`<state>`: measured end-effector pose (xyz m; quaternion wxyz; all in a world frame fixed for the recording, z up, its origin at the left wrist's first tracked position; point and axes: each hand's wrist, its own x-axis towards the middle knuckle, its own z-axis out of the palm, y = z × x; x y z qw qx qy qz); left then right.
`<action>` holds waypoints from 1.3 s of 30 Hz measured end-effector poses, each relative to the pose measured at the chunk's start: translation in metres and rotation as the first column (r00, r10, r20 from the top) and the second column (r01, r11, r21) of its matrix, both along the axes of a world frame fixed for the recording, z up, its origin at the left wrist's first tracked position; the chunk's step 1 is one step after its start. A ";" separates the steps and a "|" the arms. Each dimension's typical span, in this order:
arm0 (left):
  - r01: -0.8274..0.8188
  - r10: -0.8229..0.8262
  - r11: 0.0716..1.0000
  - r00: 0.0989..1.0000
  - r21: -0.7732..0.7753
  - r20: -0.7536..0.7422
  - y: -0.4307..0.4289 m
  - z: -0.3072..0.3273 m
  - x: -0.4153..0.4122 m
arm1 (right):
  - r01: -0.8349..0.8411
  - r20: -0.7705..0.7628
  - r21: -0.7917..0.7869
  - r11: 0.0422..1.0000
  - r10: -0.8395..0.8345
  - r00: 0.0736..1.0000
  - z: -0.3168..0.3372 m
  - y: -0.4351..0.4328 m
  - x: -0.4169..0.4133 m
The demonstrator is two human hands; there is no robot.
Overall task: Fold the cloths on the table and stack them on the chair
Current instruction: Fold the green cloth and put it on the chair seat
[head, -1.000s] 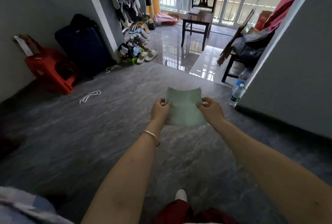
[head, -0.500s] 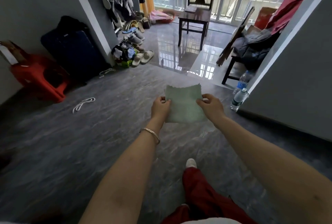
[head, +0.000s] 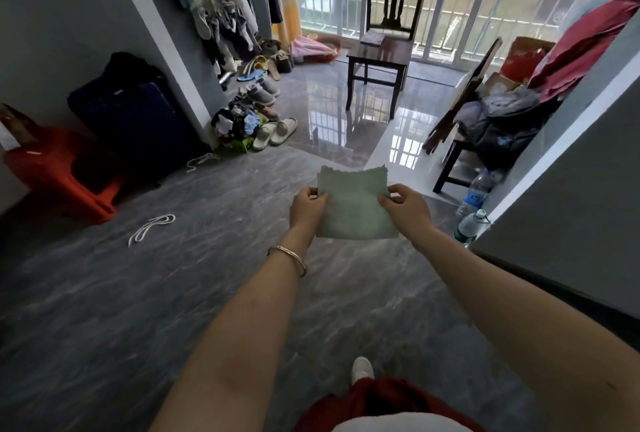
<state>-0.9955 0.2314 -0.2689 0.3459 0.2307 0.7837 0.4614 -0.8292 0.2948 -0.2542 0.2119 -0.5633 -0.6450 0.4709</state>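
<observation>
A thin, pale green cloth (head: pixel 353 206) is held up flat in the air over the floor in the middle of the scene. It is well apart from the dark wooden chair (head: pixel 379 54) that stands far off by the barred window. The cloth's left edge is pinched by the left hand (head: pixel 306 208) and its right edge by the right hand (head: pixel 407 210), with fingers curled round each edge. The cloth is roughly rectangular, with a wavy, scalloped far edge and a fine, bumpy weave.

2 clear plastic bottles are seen at the right against the wall corner, a nearer bottle (head: pixel 471 225) and a farther bottle (head: pixel 477 189). How full they are cannot be told. At the far right an open cardboard box (head: pixel 523 57) is seen with something red in it. A dark blue suitcase (head: pixel 128 116) is stood shut against the left wall, just beside a red plastic stool (head: pixel 59 172).

A small flat folded piece (head: pixel 372 37) lies on the chair's glossy seat. The floor (head: pixel 138 293) is laid in grey veined tile, dull near and mirror-bright far. A white cord (head: pixel 150 227) is looped on it at the left. A slim metal bangle (head: pixel 287 258) is worn on the left wrist.
</observation>
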 end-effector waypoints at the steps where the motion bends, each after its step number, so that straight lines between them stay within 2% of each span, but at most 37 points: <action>1: -0.005 0.005 1.000 1.000 0.008 0.005 0.012 0.002 -0.005 | -0.005 0.001 -0.002 1.000 0.005 1.000 0.000 0.012 -0.005; 10: -0.018 0.017 0.999 0.999 0.029 0.041 0.096 -0.005 -0.048 | 0.003 0.009 -0.012 1.000 -0.003 1.000 -0.003 0.091 -0.049; 16: 0.039 -0.039 0.999 0.999 0.017 0.027 0.162 -0.009 -0.089 | 0.035 0.034 0.009 0.999 -0.036 0.999 -0.008 0.148 -0.088; 21: 0.077 -0.079 0.996 0.993 0.034 0.083 0.223 -0.011 -0.131 | 0.087 0.062 0.014 0.996 -0.088 0.994 -0.002 0.200 -0.125; 29: 0.140 -0.148 0.987 0.984 0.082 0.099 0.294 0.000 -0.182 | 0.149 0.008 0.047 0.988 -0.149 0.989 0.006 0.261 -0.176; 39: 0.175 -0.179 0.983 0.980 0.053 0.091 0.350 -0.002 -0.214 | 0.185 -0.034 0.018 0.983 -0.185 0.982 0.005 0.320 -0.207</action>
